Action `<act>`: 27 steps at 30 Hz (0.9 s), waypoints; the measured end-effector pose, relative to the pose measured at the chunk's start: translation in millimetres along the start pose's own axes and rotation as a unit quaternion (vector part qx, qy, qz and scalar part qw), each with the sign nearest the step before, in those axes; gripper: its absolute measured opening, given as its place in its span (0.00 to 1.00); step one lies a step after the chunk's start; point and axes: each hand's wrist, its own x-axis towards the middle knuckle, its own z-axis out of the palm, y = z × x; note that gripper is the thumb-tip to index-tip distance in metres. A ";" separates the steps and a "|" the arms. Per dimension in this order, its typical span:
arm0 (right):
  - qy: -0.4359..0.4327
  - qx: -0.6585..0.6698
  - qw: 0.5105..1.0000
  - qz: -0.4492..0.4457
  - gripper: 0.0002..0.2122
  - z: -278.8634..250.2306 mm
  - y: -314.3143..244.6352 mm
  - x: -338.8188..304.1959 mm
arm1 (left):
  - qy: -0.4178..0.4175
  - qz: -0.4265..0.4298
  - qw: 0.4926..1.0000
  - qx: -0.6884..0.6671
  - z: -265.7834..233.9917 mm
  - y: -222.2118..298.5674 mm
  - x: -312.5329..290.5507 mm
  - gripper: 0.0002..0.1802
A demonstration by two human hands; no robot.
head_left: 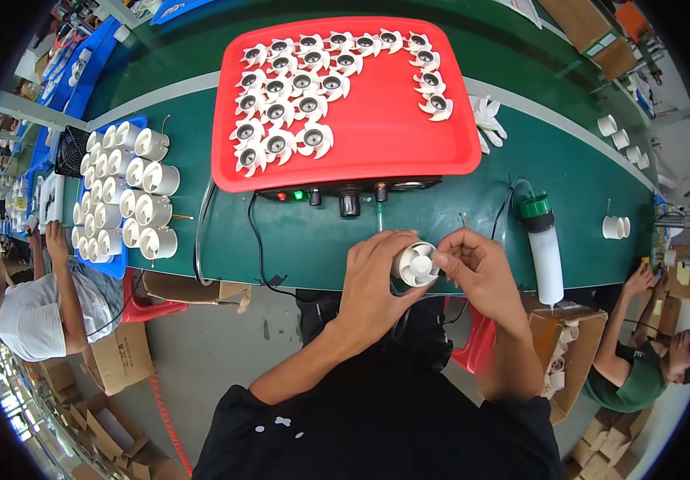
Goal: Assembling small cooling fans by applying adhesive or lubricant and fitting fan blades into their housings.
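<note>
Near the front edge of the green bench, my left hand (370, 272) is wrapped round a small white fan (419, 266), a round housing with a bladed wheel inside. The fan's open face is turned up, toward me. My right hand (477, 268) is closed, its thumb and fingertips pinched at the fan's right rim. Beyond my hands a red tray (393, 148) holds several loose white fan wheels (314, 138) with dark round centres. Behind the fan, a black control unit (349, 200) with knobs and small lights sits under the tray's front edge.
At the left, a blue tray (121, 261) carries several white cylindrical housings (158, 242). To the right lie a green-capped dispensing syringe (546, 260), white gloves (489, 120) and white rings (615, 227). A cardboard box (585, 352) stands below the bench. Other people work at both sides.
</note>
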 end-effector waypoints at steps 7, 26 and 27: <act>0.106 -0.027 0.990 -0.089 0.03 13.4 -3.3 -9.0 | 0.015 -0.012 1.000 -0.014 -3.4 -2.6 -4.0 0.34; 0.166 -0.130 0.970 -0.120 0.07 -2.8 27.7 -47.4 | 0.033 0.065 0.997 -0.032 -21.7 -18.3 -21.4 0.23; 0.147 -0.123 0.976 -0.105 0.06 -2.1 31.9 -49.0 | 0.056 0.058 0.997 -0.021 -29.7 -19.1 -23.8 0.22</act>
